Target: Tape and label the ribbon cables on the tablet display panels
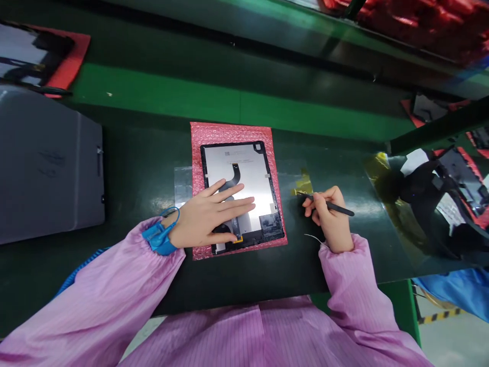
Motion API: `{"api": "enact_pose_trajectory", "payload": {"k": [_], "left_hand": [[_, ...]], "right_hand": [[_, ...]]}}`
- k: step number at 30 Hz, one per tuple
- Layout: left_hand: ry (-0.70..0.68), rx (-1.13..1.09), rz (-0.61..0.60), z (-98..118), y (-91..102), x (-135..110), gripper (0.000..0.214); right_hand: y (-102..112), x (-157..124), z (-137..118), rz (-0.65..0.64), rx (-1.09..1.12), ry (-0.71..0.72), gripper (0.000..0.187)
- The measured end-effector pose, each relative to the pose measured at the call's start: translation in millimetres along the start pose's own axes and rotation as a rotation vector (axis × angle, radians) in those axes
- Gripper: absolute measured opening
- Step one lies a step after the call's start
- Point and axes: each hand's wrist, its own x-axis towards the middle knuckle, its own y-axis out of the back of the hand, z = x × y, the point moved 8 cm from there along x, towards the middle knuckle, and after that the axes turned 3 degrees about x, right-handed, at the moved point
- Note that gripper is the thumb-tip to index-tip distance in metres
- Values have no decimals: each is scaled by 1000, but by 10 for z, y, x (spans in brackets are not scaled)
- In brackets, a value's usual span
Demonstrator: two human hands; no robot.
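My left hand lies flat with its fingers spread over a tablet screen panel, covering part of its black ribbon cable. The panel rests on a sheet of pink bubble wrap. To the right, my right hand is closed around black tweezers. The tweezers' tip is at pieces of yellow tape on a clear film beside the wrap. A blue wrist strap circles my left wrist.
A grey case stands at the left of the dark green bench. On the right lie black parts with yellowish film. Red-wrapped items sit on the shelf above. Another panel lies at the upper left.
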Motion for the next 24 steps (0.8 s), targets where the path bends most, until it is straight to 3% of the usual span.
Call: {"api": "enact_pose_trajectory", "payload": {"k": [5, 10, 18, 24], "left_hand": [[8, -124, 40, 22, 79, -29, 53], [58, -344, 139, 27, 234, -137, 34], [80, -417, 10, 89, 92, -227, 36], [93, -442, -5, 80, 91, -229, 40]], "right_hand": [[-51, -89, -101, -2, 94, 83, 41], [-265, -421, -166, -22, 152, 98, 35], [-852, -1066, -158, -148, 241, 4, 28], [-989, -1185, -147, -150, 219, -31, 25]]}}
